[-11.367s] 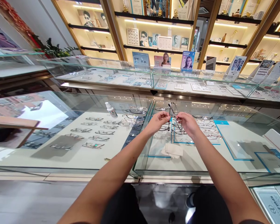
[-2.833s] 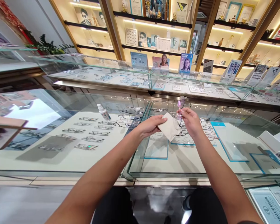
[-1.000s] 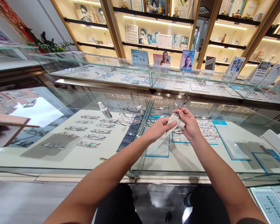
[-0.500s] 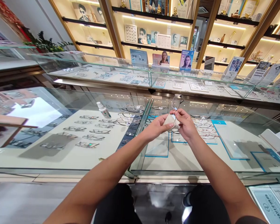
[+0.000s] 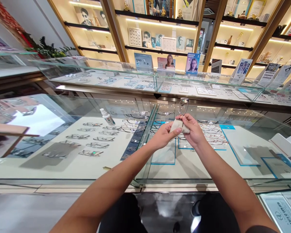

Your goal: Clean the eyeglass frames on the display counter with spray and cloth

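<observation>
Both my hands meet above the right part of the glass counter. My left hand point(image 5: 165, 134) is closed on a pale cloth point(image 5: 176, 125), its thumb pressed along the front of it. My right hand point(image 5: 193, 130) pinches the cloth and a pair of eyeglasses point(image 5: 183, 106) from the other side. One lens with a thin dark rim sticks up above my fingers; the rest of the glasses is hidden by the cloth and hands. To the left, a white spray bottle point(image 5: 107, 117) with a printed label stands on the glass.
Under the glass counter point(image 5: 70, 171) lie rows of eyeglass frames point(image 5: 103, 138). A second glass showcase point(image 5: 99, 72) runs behind it, with upright advertising cards point(image 5: 193, 63) on top. White open boxes point(image 5: 283, 144) stand at the right. Lit shelves line the back wall.
The raised lens has turned slightly and now faces me at another angle. My fingers have shifted a little on the cloth, which shows more of its surface.
</observation>
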Demonstrator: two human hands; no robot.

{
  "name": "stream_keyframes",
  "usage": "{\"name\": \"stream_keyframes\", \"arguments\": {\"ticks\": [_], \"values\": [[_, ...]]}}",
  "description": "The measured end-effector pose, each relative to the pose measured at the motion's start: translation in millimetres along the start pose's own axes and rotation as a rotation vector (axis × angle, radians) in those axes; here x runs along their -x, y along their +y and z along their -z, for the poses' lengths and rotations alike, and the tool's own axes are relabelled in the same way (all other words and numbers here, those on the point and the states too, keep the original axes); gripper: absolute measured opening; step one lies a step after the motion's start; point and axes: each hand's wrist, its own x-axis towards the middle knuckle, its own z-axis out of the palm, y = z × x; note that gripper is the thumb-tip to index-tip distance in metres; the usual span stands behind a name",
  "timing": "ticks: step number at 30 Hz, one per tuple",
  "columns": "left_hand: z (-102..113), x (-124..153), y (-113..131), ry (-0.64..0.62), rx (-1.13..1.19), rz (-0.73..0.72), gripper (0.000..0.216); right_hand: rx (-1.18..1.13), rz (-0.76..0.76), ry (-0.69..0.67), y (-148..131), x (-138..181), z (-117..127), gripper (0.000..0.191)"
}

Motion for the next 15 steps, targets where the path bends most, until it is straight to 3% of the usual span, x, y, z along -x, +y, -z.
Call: {"name": "stream_keyframes", "arguments": {"ticks": [15], "values": [[-0.8,0.1,4.6,0.078,0.041,-0.001,0.058,0.006,-0.002,0.036,5.4,3.8,-6.5,0.034]]}}
